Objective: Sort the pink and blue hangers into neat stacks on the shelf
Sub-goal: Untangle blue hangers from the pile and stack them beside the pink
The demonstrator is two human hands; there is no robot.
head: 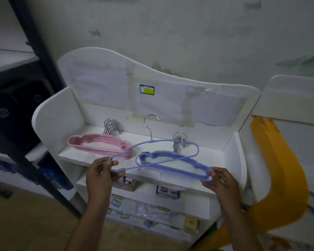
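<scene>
The person stands before a white shelf (214,142), both bare forearms reaching up from six o'clock. The left hand (100,173) has its fingers curled round the left end of a single blue hanger (170,141), pinching the thin frame between thumb and fingertips. That hanger is tilted, raised above the shelf board, its silver hook (150,124) pointing toward twelve o'clock, and its right loop arches over the far side of the blue stack.

The right hand (220,180) pinches the near right corner of the blue stack (172,167), which lies flat on the shelf at roughly four o'clock from the shelf's centre, hooks bunched at the back toward one o'clock. The lifted hanger's lower bar crosses above this stack.

At nine o'clock on the same board lies the pink stack (98,145), flat and fairly even, its silver hooks clustered at the rear. The two stacks sit near each other but apart.

On the back panel, at twelve o'clock, a small green and yellow label (146,90) is stuck. Lower tiers hold small boxes (168,192). A yellow curved form (283,178) stands at three o'clock.
</scene>
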